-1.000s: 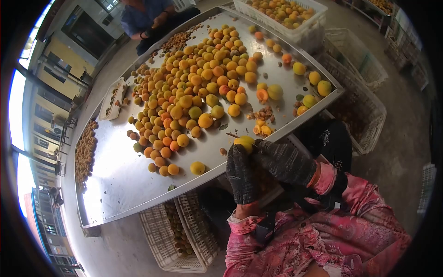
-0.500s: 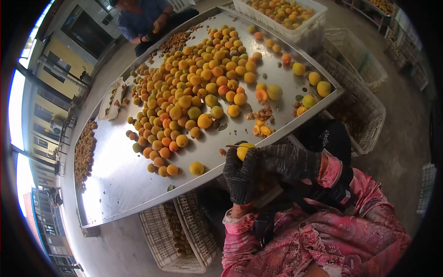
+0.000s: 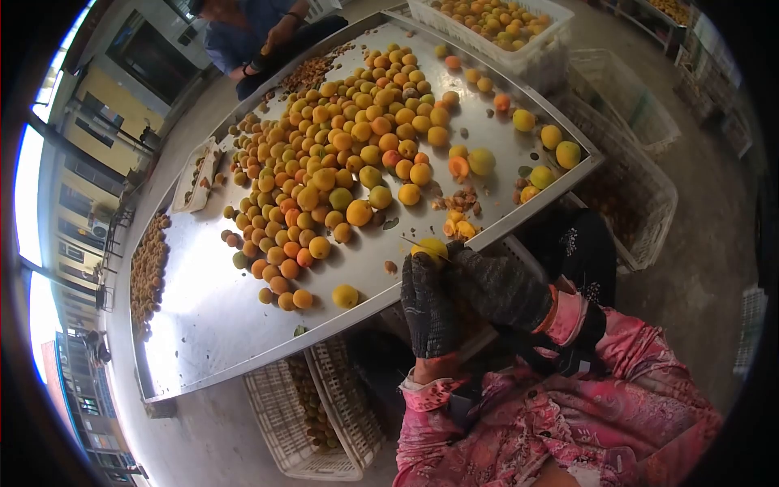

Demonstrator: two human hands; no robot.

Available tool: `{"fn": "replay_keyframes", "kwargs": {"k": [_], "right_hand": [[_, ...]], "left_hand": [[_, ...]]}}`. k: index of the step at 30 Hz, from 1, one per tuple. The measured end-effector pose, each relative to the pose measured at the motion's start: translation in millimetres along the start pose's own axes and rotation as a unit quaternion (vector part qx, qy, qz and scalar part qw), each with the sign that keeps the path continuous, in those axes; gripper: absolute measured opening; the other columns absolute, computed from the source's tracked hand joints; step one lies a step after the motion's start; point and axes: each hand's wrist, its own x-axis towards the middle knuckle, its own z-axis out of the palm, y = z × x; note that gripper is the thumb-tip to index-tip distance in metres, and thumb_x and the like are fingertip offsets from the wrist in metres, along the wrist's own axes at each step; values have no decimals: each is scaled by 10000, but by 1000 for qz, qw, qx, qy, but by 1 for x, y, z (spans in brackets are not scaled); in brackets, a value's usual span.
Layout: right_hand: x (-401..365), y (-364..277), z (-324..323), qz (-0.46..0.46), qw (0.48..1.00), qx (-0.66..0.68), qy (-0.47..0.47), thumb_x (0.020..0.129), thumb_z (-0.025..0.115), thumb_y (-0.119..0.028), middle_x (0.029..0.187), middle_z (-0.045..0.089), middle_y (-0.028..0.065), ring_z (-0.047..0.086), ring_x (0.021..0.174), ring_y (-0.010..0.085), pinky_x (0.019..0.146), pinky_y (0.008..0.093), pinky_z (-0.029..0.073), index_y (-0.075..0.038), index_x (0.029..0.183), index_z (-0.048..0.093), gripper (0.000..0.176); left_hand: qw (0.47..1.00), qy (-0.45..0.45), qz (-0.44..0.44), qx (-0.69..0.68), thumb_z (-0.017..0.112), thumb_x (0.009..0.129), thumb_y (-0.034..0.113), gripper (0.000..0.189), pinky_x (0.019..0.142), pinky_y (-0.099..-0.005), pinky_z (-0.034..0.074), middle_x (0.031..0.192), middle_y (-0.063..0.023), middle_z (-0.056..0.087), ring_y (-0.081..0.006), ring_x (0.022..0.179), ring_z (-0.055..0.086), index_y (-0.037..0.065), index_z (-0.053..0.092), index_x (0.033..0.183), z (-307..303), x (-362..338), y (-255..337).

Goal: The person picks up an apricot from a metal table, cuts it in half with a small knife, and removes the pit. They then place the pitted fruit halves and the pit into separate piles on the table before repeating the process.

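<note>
A yellow apricot (image 3: 430,249) is held up between my two hands, just past the table's near edge. My left hand (image 3: 428,307), in a dark knitted glove, grips it from the near left side. My right hand (image 3: 501,286), gloved alike, closes in from the right, with a thin knife blade (image 3: 412,241) lying across the fruit; the handle is hidden in the glove. Beyond them, split apricot halves (image 3: 459,226) and a small heap of pits (image 3: 460,200) lie on the metal table (image 3: 219,333). A large pile of whole apricots (image 3: 324,178) covers its middle.
At the far edge another person's hands (image 3: 280,34) work near a heap of pits (image 3: 307,75). A full white crate (image 3: 535,50) stands at the back right, with more crates (image 3: 653,219) below. Under the near edge sit crates (image 3: 300,463). A white tray (image 3: 192,200) lies left.
Both hands have shifted slightly, the right one lower. The blade's angle across the apricot has changed, and it now points up to the left. The other person's hands have moved a little.
</note>
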Motion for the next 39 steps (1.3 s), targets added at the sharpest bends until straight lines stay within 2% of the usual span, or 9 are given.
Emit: {"fn": "replay_keyframes", "kwargs": {"k": [4,6,12,14,15,17,31,34,39], "right_hand": [[0,5,-3,-43,996,47,68,844,544,-137,1132,554,194,599,879,270,761,387,484,13,1122,549,316],[-1,14,-3,-230,951,-160,130,841,542,-122,1140,552,188,593,901,275,786,393,475,21,1118,550,312],[2,6,-4,-100,991,33,86,836,536,-101,1107,570,193,588,934,307,785,415,473,21,1109,558,300],[5,-4,-10,-88,991,40,91,827,552,-110,1066,586,193,592,926,310,781,407,476,15,1112,558,312],[5,-6,-13,-77,991,46,95,817,567,-119,1025,602,192,595,918,314,777,400,478,10,1114,557,324],[5,2,-1,-48,995,60,69,828,553,-151,1027,583,192,594,876,303,735,389,484,9,1119,547,332],[16,25,-5,-337,933,55,110,864,500,-127,1043,571,155,598,880,246,756,349,493,-14,1090,559,259],[18,13,-15,-173,960,217,-36,912,472,-187,891,585,79,589,702,154,618,275,492,-38,1036,561,214],[23,-2,-38,234,786,525,-228,922,476,-288,716,552,11,531,577,79,515,235,448,-61,994,556,251]], "left_hand": [[997,-70,-13,11,391,952,328,380,786,-281,451,985,-89,590,-163,859,563,-6,526,1074,-13,3,6],[989,-101,50,98,385,956,313,388,817,-289,450,1018,-103,590,-173,898,568,-19,513,1111,-13,5,5],[993,-27,-13,-114,430,947,207,369,846,-284,445,1077,-120,548,-192,926,567,-21,429,1237,-9,2,-5],[816,52,378,435,388,954,308,394,779,-302,465,904,-93,588,-177,845,570,-30,520,1107,-22,9,-32],[816,52,377,434,388,954,308,394,779,-302,465,904,-93,588,-177,845,570,-30,520,1107,-18,8,-30],[995,31,47,77,445,933,289,339,676,-264,459,818,-67,579,-137,750,551,-27,557,980,-8,6,-21],[993,-2,27,117,522,876,213,262,646,-301,438,748,-66,586,-144,720,534,-37,577,931,-9,-1,10],[988,14,96,120,513,885,223,263,628,-307,433,744,-65,581,-134,701,522,-29,580,924,-6,-1,-3],[993,1,43,110,488,908,236,268,596,-300,426,773,-52,563,-120,696,509,-13,582,937,-13,0,-3]]}}
